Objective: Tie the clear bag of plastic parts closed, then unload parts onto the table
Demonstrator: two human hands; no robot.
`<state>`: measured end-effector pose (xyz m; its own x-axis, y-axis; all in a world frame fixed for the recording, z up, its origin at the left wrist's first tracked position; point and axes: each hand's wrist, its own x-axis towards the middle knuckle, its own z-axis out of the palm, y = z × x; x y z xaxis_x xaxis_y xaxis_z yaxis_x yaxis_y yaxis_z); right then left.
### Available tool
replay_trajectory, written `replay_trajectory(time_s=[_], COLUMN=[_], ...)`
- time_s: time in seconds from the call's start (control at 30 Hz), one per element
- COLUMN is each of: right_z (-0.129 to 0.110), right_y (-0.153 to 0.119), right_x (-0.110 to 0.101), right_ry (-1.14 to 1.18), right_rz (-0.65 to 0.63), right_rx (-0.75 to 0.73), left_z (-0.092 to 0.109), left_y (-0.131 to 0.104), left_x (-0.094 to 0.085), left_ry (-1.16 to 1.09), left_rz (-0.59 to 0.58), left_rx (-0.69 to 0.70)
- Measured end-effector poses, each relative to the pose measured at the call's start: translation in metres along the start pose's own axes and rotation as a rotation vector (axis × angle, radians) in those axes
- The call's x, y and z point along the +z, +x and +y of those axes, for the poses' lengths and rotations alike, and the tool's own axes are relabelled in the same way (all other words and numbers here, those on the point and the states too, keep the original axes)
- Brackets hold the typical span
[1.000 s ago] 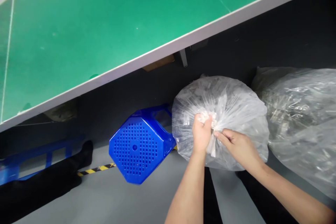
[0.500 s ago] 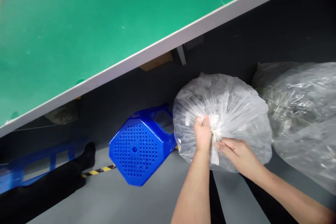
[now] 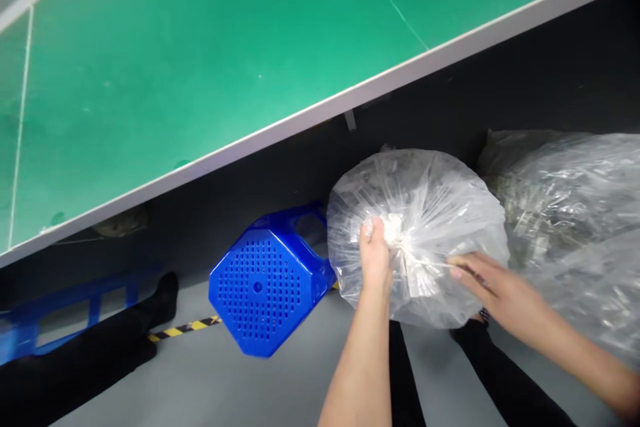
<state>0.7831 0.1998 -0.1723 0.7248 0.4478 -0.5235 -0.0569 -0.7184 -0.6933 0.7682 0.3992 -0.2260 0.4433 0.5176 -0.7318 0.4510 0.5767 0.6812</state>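
Far left: dark trouser leg (image 3: 90,353) of another person on floor (image 3: 240,387), blue frame beside it. Green surface (image 3: 200,47) overhead, grey edge running diagonally. Blue perforated stool (image 3: 260,290) tipped on side, touching clear bag (image 3: 425,213). Bag sits on floor under surface edge, full, neck gathered toward camera. Left hand (image 3: 375,257) clenched on twisted bag neck. Right hand (image 3: 495,287) released, fingers spread, just off bag's right side. Second clear bag (image 3: 575,213) far right, touching first
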Motion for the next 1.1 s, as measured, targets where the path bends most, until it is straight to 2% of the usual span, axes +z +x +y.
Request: replay_trajectory(time_s=[0.07,0.13,0.17,0.23,0.33,0.43,0.5,0.57,0.67,0.77,0.87,0.93,0.97,1.03,1.07,1.1], right_z=[0.006,-0.003,-0.011,-0.03,-0.053,-0.062,-0.064,-0.064,-0.062,-0.059,-0.058,-0.058,-0.058,-0.06,-0.061,-0.062], right_y=[0.007,0.015,0.019,0.03,0.049,0.063,0.066,0.067,0.071,0.078,0.078,0.069,0.063,0.048,0.04,0.034], right_x=[-0.016,-0.026,-0.028,-0.023,-0.004,0.012,0.015,0.013,0.011,0.016,0.022,0.02,0.016,0.008,0.005,0.003], right_ry=[-0.1,-0.133,-0.126,-0.11,-0.145,-0.182,-0.142,-0.052,0.155,0.473,0.78,0.852,0.8,0.51,0.316,0.136], right_rz=[0.149,0.257,0.268,0.222,0.11,0.051,0.051,0.056,0.042,0.014,0.007,0.088,0.174,0.375,0.429,0.422], right_rx=[-0.042,-0.118,-0.176,-0.261,-0.296,-0.329,-0.34,-0.279,-0.025,0.2,0.28,0.228,0.183,0.052,-0.026,-0.109], left_z=[0.006,0.011,0.014,0.019,0.027,0.033,0.034,0.035,0.034,0.032,0.028,0.026,0.025,0.025,0.026,0.026], left_y=[-0.003,-0.006,-0.008,-0.012,-0.018,-0.02,-0.02,-0.021,-0.022,-0.025,-0.029,-0.031,-0.032,-0.032,-0.032,-0.032], left_x=[-0.002,-0.003,-0.002,-0.001,0.0,0.0,-0.001,-0.003,-0.005,-0.006,-0.007,-0.007,-0.007,-0.006,-0.006,-0.006], left_ry=[-0.001,0.032,0.06,0.132,0.272,0.373,0.4,0.405,0.375,0.352,0.351,0.35,0.35,0.359,0.37,0.381], left_rz=[-0.019,-0.029,-0.029,-0.026,-0.042,-0.084,-0.109,-0.131,-0.149,-0.152,-0.12,-0.094,-0.087,-0.079,-0.074,-0.07], left_rx=[-0.003,0.015,0.037,0.102,0.239,0.332,0.348,0.347,0.336,0.346,0.361,0.35,0.342,0.329,0.325,0.323])
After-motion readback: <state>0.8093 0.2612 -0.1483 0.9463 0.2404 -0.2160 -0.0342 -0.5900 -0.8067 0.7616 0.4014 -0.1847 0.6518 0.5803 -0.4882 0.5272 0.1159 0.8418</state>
